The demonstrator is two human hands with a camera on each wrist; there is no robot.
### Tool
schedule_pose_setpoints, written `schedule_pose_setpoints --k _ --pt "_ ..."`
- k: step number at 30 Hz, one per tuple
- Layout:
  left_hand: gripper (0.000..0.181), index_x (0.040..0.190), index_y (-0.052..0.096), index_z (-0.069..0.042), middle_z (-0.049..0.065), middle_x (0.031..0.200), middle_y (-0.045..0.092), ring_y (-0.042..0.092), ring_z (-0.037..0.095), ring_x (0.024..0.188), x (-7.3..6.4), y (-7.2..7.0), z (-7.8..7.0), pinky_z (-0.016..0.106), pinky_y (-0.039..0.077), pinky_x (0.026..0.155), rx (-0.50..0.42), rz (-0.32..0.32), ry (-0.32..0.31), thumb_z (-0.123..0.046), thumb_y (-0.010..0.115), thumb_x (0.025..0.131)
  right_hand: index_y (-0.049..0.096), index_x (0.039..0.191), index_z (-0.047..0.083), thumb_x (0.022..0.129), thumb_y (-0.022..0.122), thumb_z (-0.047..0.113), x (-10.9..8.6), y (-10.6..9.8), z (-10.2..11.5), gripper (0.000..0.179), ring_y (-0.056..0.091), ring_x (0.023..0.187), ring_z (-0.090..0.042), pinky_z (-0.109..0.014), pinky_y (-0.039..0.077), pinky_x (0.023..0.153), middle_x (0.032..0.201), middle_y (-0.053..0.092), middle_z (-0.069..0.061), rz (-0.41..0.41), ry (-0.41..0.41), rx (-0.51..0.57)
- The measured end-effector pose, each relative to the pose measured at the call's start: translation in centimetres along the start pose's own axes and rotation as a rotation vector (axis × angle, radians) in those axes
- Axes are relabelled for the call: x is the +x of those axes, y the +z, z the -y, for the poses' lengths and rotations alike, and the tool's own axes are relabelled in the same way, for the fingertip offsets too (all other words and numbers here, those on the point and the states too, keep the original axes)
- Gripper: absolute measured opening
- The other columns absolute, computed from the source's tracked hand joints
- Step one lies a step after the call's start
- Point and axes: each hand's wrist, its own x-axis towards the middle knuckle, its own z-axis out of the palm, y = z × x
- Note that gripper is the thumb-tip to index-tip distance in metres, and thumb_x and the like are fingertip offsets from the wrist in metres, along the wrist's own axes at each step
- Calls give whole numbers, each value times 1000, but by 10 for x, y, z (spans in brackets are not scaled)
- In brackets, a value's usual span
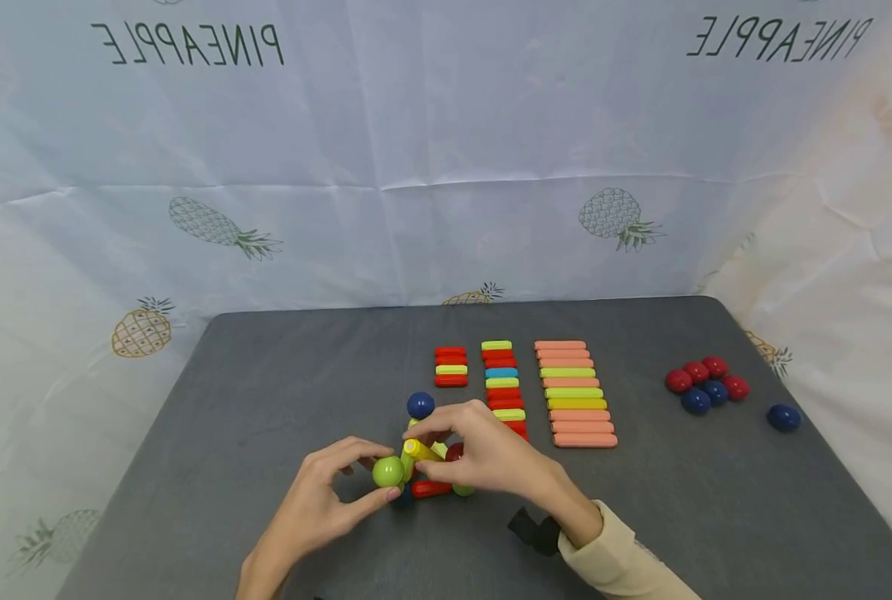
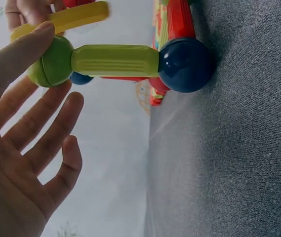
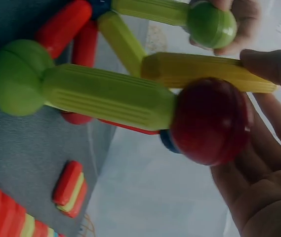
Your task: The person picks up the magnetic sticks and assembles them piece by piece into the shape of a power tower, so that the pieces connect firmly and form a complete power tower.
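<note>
Between the left thumb and fingertips, my left hand (image 1: 326, 496) holds a light green ball (image 1: 388, 472). That ball tops an upright yellow-green rod (image 2: 115, 60), which stands on a dark blue ball (image 2: 186, 65) on the table. My right hand (image 1: 491, 450) pinches a yellow rod (image 3: 194, 69) near one end, level with the structure's top. Beside it, a dark red ball (image 3: 212, 121) caps another upright yellow-green rod (image 3: 110, 96). Red rods (image 1: 432, 489) join the base, and a blue ball (image 1: 420, 405) sits at the far corner. The right hand partly hides the structure in the head view.
Behind the hands lie a short row of red and yellow-green rods (image 1: 451, 367), a longer mixed row (image 1: 502, 393), and a row of mostly salmon rods (image 1: 581, 427). Red and blue balls (image 1: 695, 402) cluster at the right, with one blue ball (image 1: 784, 417) apart.
</note>
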Motion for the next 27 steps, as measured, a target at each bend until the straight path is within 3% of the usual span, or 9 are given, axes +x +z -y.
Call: schedule_pose_setpoints --k 3,6,11,18,27 --pt "35 109 74 -27 -17 102 73 62 -4 83 1 0 -1 25 51 68 0 1 -1 -23 90 78 77 111 7 87 79 7 0 4 -5 24 63 75 -13 -15 51 59 99 77 -3 45 32 -35" --pt "35 109 74 -26 -16 102 73 62 -4 82 1 0 -1 25 51 67 -2 3 -8 -23 90 78 78 109 9 86 81 8 1 8 -7 23 62 73 -8 -15 47 56 98 78 -1 82 83 -75" --pt "35 109 74 -27 -16 102 73 62 -4 82 1 -1 0 25 51 67 -6 2 -7 -23 90 78 80 109 11 85 83 11 1 15 -8 24 57 71 -1 -14 46 60 99 80 0 124 147 -166" --pt "36 109 74 -28 -16 101 73 63 -3 82 0 -1 1 23 50 68 -21 -4 21 -22 90 78 81 106 14 84 83 12 2 23 -9 22 58 75 3 -12 49 69 97 78 4 130 130 -229" --pt "35 110 74 -26 -12 102 74 63 0 83 -1 1 3 25 51 68 -63 3 62 -21 90 79 81 103 15 83 83 13 0 30 -10 19 51 70 1 -11 44 63 94 77 5 90 124 -294"
